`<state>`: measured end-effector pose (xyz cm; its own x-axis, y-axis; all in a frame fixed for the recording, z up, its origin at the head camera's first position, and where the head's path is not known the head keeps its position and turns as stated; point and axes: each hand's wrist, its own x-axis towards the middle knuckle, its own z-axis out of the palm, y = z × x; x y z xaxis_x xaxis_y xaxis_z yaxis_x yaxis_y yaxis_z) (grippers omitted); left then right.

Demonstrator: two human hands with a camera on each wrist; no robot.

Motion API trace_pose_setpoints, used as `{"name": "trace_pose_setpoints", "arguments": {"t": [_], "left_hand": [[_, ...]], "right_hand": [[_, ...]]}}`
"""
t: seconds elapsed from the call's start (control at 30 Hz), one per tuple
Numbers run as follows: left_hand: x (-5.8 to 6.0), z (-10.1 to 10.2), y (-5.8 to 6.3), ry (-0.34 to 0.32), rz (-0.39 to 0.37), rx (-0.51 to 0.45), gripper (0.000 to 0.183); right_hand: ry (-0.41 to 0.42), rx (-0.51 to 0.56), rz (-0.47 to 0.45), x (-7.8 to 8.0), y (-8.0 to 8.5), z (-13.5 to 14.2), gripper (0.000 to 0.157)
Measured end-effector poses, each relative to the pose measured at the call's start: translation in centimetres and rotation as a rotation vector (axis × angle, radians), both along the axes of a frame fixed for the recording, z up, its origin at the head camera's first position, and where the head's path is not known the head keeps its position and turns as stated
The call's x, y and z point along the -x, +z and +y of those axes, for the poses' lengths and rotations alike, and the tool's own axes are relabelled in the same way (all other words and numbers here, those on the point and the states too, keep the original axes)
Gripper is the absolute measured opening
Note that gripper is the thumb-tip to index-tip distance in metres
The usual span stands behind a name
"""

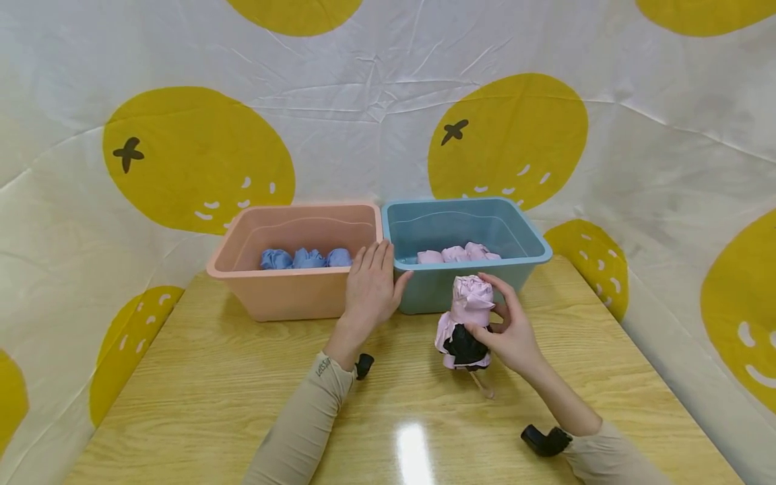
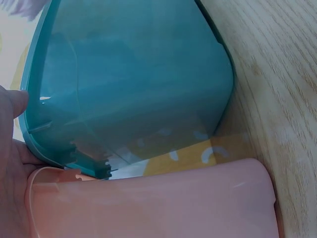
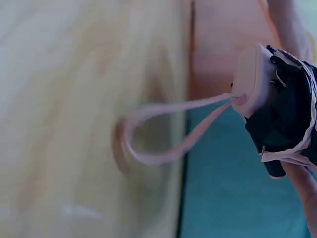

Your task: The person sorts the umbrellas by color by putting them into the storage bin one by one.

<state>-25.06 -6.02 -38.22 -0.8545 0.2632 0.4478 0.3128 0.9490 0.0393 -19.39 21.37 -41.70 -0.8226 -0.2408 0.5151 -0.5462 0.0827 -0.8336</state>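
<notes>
My right hand (image 1: 515, 340) grips a pink folding umbrella (image 1: 471, 303) in front of the blue-green bin (image 1: 418, 293). Loosely gathered fabric and a black patch show on the umbrella, and its pink wrist strap (image 3: 190, 141) dangles in a loop above the table in the right wrist view. My left hand (image 1: 371, 286) lies with straight fingers across the meeting rims of the blue-green bin and the peach bin (image 1: 291, 296). In the left wrist view its thumb (image 2: 19, 101) is at the blue-green rim.
Several blue wrapped bundles (image 1: 309, 259) lie in the peach bin. In the blue-green bin are several pink bundles (image 1: 455, 254). Both bins stand side by side at the back of the wooden table (image 1: 200, 404), against a white curtain (image 1: 339, 155) with yellow fruit prints.
</notes>
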Motion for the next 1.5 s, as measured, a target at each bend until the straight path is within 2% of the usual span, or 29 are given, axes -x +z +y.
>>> {"name": "trace_pose_setpoints", "arguments": {"t": [0.17,0.43,0.63,0.8,0.97,1.1,1.3,1.5], "left_hand": [[0.0,-0.1,0.1,0.009,-0.004,0.002,0.071],[0.1,-0.2,0.2,0.007,0.021,0.000,0.071],[0.2,-0.1,0.2,0.007,0.039,0.003,0.070],[0.1,-0.1,0.1,-0.004,0.048,-0.007,0.070],[0.0,-0.1,0.2,-0.010,0.042,-0.022,0.069],[0.0,-0.1,0.1,-0.009,0.030,-0.026,0.071],[0.0,-0.1,0.1,0.000,0.002,-0.026,0.072],[0.0,0.0,0.0,0.006,-0.019,-0.007,0.072]], "right_hand": [[0.016,0.098,0.063,0.6,1.9,-1.2,0.089],[0.047,0.212,0.134,2.6,5.3,-2.6,0.089],[0.029,0.254,0.143,4.4,8.2,-3.1,0.086],[-0.001,0.247,0.135,6.3,10.4,-3.6,0.082],[-0.020,0.217,0.116,8.8,11.7,-4.3,0.076],[-0.059,0.137,0.073,11.0,12.1,-4.9,0.072],[-0.115,-0.021,-0.063,13.8,12.0,-6.0,0.074],[-0.137,-0.176,-0.221,16.5,10.9,-6.9,0.079]]}}
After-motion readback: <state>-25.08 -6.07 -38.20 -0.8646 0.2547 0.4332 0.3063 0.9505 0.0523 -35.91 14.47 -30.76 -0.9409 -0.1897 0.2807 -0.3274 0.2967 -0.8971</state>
